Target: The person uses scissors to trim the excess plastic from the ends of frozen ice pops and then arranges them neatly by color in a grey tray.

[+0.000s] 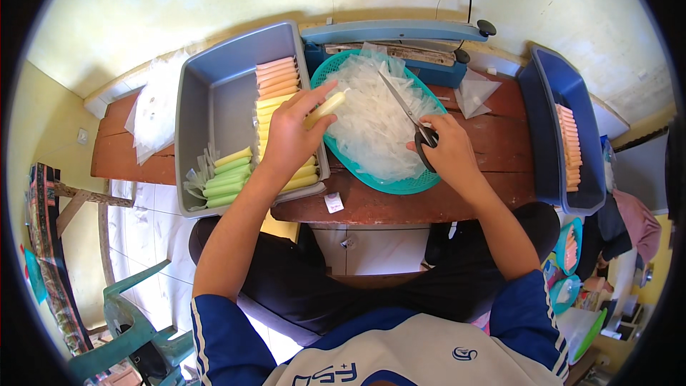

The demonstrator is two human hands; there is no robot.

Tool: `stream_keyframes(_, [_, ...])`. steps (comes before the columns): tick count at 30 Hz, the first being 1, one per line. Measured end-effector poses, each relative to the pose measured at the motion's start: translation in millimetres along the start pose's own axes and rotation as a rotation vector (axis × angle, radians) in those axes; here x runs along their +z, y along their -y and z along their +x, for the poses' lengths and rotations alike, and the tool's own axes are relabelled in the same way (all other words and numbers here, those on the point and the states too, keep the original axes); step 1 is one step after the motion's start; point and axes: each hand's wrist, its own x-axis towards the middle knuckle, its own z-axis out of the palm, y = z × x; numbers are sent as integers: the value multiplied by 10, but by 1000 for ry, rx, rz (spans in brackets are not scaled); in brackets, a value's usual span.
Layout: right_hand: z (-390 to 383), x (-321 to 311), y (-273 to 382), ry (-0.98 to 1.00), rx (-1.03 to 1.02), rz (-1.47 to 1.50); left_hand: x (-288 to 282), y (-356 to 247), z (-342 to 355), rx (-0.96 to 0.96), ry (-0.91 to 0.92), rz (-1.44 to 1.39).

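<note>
My left hand (300, 125) holds a pale yellow filled plastic tube (329, 106) over the grey tub's right edge. My right hand (446, 146) grips black-handled scissors (407, 107), blades pointing up-left above a teal basket (391, 187) heaped with clear plastic scraps (364, 143). The grey tub (221, 78) holds rows of filled tubes: pink (275, 71) at the back, yellow (279, 100) in the middle and on the right, green (229, 179) at the lower left, some with long loose plastic ends.
Blue bag sealer (443, 71) behind the basket. Navy tub (536, 100) of pink tubes at right. Plastic bags (153, 107) at left on the wooden table (500, 161), small white packet (334, 202) near its front. Green chair (128, 307) lower left; another person (636, 229) at far right.
</note>
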Motion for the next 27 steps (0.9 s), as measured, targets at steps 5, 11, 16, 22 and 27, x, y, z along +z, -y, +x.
stream_keyframes(5, [-1,57,-94,3,-4,-126,-17,10,-10,-167,9,-98])
stream_keyframes(11, [-1,71,-103,62,-37,-210,-39,33,-10,-182,-7,-135])
stream_keyframes(16, [-24,95,-20,82,-84,-289,-103,25,-19,-160,-12,-157])
stream_keyframes(22, [3,37,142,15,-169,-262,-208,61,22,-214,62,-286])
stream_keyframes(27, [138,89,423,135,-222,137,-267,181,41,-380,63,-603])
